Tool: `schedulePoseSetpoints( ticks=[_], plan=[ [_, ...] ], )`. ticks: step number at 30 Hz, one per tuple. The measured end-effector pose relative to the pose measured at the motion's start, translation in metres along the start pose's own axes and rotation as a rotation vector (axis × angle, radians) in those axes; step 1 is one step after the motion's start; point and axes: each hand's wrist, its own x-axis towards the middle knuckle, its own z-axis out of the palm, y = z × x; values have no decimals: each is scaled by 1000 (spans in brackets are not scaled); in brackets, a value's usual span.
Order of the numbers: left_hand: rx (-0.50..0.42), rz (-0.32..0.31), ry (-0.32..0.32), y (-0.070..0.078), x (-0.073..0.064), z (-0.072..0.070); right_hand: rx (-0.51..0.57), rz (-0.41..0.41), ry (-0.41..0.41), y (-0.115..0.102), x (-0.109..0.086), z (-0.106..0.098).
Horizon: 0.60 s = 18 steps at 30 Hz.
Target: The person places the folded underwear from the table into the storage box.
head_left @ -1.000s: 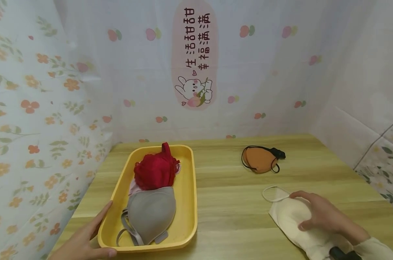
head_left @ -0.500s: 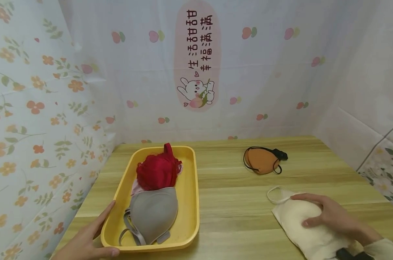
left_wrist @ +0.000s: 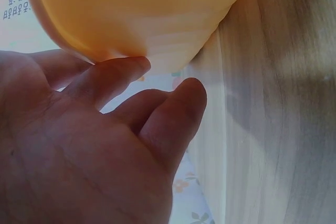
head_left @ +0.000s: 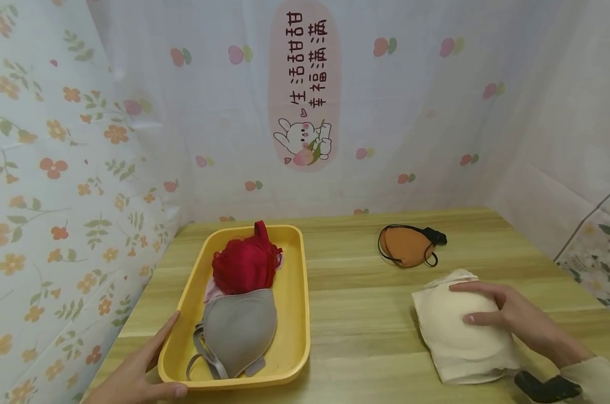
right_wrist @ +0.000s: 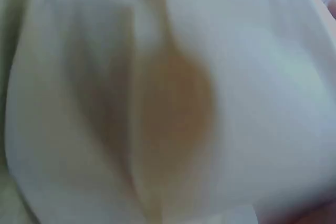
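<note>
Blurry pale fabric (right_wrist: 268,93) nearly edge to edge, brownish patch (right_wrist: 176,103) mid-view.

"What can't you see?"
"Most of the pink cloth (head_left: 212,292), under the red bra (head_left: 245,264)."
"And the right hand (head_left: 509,317)?"
"It hides some of the cream bra (head_left: 448,328). Its wrist view's blurry."
"Left hand (head_left: 135,373)?"
"Cut off by the near edge."

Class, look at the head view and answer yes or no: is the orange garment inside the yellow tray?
No, the orange garment lies on the table, apart from the yellow tray.
</note>
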Motion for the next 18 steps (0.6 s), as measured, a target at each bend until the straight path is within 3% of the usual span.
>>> schedulePoseSetpoints(
  ticks=[9, 14, 18],
  plan=[
    [-29, 20, 7, 0, 0, 1, 295, -37, -50, -19, 18, 14],
    [-48, 39, 9, 2, -1, 2, 416, -46, 2, -30, 33, 34],
    [-59, 26, 13, 3, -2, 1, 417, 2, 69, -41, 41, 46]
  ],
)
